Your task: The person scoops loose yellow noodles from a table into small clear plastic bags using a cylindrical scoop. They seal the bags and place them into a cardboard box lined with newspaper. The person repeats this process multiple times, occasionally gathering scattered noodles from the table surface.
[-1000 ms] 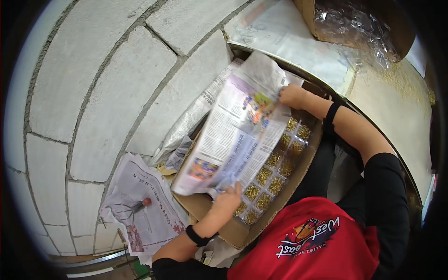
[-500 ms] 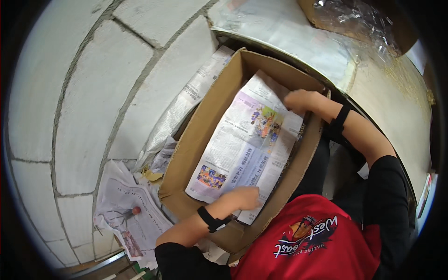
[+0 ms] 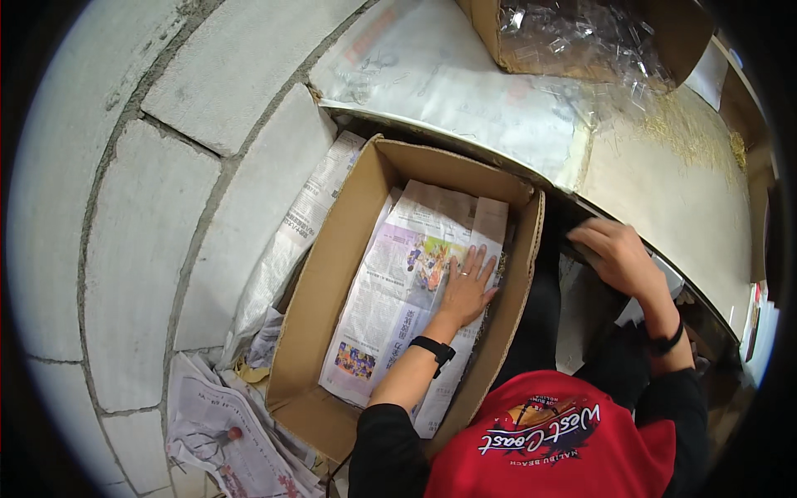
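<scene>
At the far left rises a wall of pale blocks [image 3: 145,257] with rough grey joints. Low against it lie loose printed sheets [image 3: 212,427], rumpled and overlapping. A long whitish wrapped bundle [image 3: 286,236] leans between the wall and an open cardboard box [image 3: 339,274]. Inside the box, newspaper [image 3: 397,282] (text and colour pictures uppermost) lies spread over the contents, its edges short of the walls in places. The left hand [image 3: 466,295] rests on it palm down, fingers extended and slightly apart, gripping nothing. Further right, another carton [image 3: 490,37] of clear plastic pieces [image 3: 581,37] stands on the table [image 3: 635,166]. The right hand [image 3: 614,253] is outside the box, beside the table's edge, fingers bent inward; whether it holds anything I cannot tell. Fine golden bits [image 3: 701,137] are scattered at the table's right.
</scene>
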The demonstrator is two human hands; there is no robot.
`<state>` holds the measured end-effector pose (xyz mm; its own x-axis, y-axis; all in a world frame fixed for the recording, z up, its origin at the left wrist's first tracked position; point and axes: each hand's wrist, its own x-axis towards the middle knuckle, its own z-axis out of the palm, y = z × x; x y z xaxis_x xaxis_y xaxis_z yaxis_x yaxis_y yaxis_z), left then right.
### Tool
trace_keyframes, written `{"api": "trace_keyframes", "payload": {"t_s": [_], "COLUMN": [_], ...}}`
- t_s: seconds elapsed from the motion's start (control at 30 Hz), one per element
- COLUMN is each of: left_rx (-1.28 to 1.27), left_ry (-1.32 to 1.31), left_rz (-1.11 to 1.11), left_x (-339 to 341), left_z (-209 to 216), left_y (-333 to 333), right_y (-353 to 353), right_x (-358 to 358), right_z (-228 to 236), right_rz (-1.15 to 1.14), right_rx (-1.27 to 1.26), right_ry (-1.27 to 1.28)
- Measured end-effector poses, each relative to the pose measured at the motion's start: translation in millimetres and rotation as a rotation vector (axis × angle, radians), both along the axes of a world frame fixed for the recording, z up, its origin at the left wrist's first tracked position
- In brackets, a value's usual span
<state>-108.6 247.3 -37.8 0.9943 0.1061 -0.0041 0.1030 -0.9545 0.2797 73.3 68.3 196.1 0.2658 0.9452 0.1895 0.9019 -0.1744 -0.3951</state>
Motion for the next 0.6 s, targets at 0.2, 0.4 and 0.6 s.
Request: {"api": "trace_keyframes", "payload": {"t_s": [0.2,0.4,0.6], "left_rx": [-0.033,0.0,0.004], "left_ry": [-0.001,-0.002,0.013], "left_rz": [-0.053,-0.054,-0.059], "left_x": [3.2,4.5,4.1], "left_z": [-13.4,-12.3,-9.3], "left_y": [2.4,0.2,4.8], "right_y": [-51.0,-50.1,-50.1], "right_x": [-10.9,-21.8,-27.3], "right_z": [-18.7,-37.3,-36.1], "right_rz": [-0.141,-0.123,-0.092], "right_rx": [0.017,0.018,0.011], "right_ry": [0.061,0.087,0.09]}}
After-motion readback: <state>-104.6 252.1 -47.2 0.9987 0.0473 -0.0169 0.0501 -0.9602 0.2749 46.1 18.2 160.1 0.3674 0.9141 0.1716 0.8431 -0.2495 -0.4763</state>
